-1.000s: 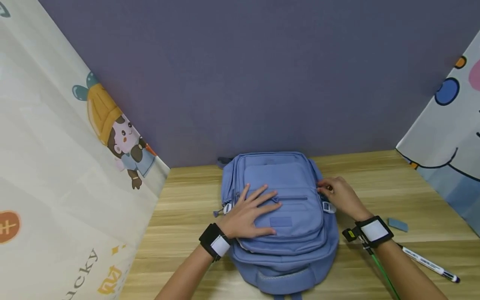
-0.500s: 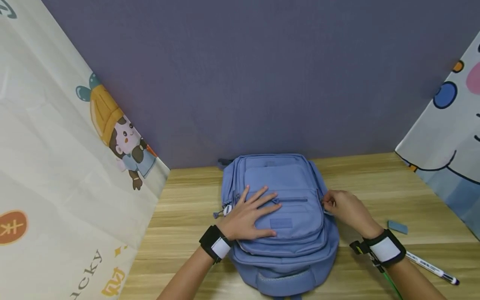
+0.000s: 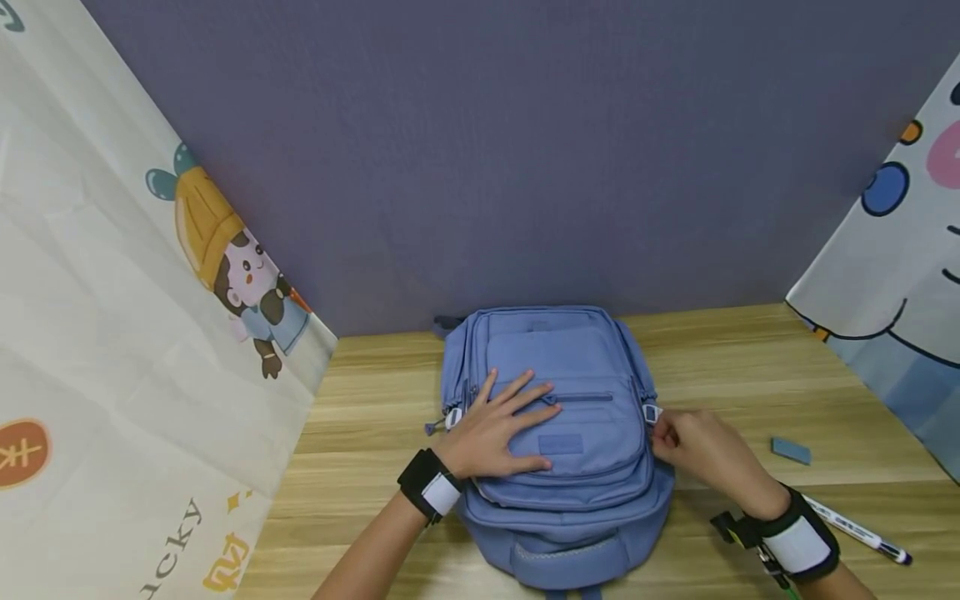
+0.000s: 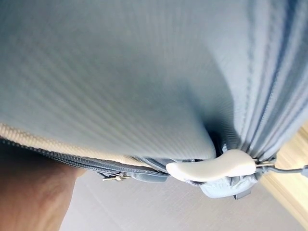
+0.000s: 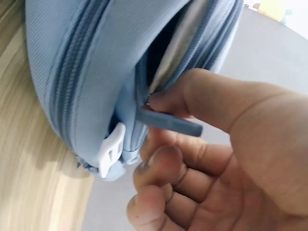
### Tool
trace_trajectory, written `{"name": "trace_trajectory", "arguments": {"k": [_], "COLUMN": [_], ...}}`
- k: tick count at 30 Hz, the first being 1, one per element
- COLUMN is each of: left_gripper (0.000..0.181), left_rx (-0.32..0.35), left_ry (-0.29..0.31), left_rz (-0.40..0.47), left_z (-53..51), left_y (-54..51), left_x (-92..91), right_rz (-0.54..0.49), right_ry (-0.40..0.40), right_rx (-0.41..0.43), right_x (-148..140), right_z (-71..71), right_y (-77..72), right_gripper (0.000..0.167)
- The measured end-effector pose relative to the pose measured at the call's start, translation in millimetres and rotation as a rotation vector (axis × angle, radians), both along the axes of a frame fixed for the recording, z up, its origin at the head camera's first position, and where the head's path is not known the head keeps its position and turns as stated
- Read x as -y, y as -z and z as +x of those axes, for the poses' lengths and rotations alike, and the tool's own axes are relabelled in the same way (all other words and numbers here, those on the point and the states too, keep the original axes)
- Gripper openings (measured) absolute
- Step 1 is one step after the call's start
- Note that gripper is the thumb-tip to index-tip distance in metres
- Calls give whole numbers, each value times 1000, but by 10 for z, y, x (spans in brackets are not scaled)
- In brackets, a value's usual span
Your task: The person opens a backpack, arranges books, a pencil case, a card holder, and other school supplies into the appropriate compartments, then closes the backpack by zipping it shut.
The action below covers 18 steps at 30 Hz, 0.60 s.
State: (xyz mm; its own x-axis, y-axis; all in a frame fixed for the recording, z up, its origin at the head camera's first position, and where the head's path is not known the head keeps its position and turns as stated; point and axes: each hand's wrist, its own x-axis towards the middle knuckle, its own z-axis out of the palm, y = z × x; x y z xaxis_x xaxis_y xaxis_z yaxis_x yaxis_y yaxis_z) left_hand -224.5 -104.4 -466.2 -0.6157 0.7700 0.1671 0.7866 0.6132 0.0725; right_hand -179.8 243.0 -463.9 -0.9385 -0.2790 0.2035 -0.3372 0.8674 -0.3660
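Note:
A blue backpack [image 3: 558, 354] lies on the wooden table, its top handle toward the person. Spread flat over its front, my left hand [image 3: 495, 429] rests with fingers apart. At the bag's right edge, just below a white buckle [image 3: 652, 414], my right hand [image 3: 708, 450] has thumb and index finger together. In the right wrist view these fingers pinch a zipper at its blue pull tab [image 5: 171, 122], beside a parted zipper showing a pale lining [image 5: 178, 48]. The left wrist view shows bag fabric [image 4: 120, 72], a white buckle [image 4: 214, 167] and part of my left hand [image 4: 36, 192].
On the table [image 3: 375, 400] to the right lie a small blue-grey block [image 3: 791, 451] and a white marker [image 3: 858, 529]. A dark panel [image 3: 525, 150] stands behind the bag, with printed cloths [image 3: 90, 250] on both sides.
My right hand has moved down along the bag's right edge toward the person, from above the white buckle to below it. The left hand has stayed in place.

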Motion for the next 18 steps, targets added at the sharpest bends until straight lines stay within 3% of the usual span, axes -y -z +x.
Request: {"name": "trace_trajectory", "arguments": {"k": [7,11,15,18], "left_gripper": [83,86,86,85], "left_rx": [-36,-32,-25,-26], "left_ry": [-11,-29,-47,-53], "left_rz": [-3,-16,-21,-16], "left_z": [14,25,30,30], "left_y": [9,12,1,-9], "left_x": [-3,-33,-38,-34], "right_rz": [106,100,0,-54], "right_ry": [-37,-175,-345,-413], "right_rx": [-49,-25,8,77], "right_x": [18,-44,-95,-103], "right_z": [64,88,116,147], "right_y": [1,27,24,-3], "right_gripper": [27,32,36,36]}}
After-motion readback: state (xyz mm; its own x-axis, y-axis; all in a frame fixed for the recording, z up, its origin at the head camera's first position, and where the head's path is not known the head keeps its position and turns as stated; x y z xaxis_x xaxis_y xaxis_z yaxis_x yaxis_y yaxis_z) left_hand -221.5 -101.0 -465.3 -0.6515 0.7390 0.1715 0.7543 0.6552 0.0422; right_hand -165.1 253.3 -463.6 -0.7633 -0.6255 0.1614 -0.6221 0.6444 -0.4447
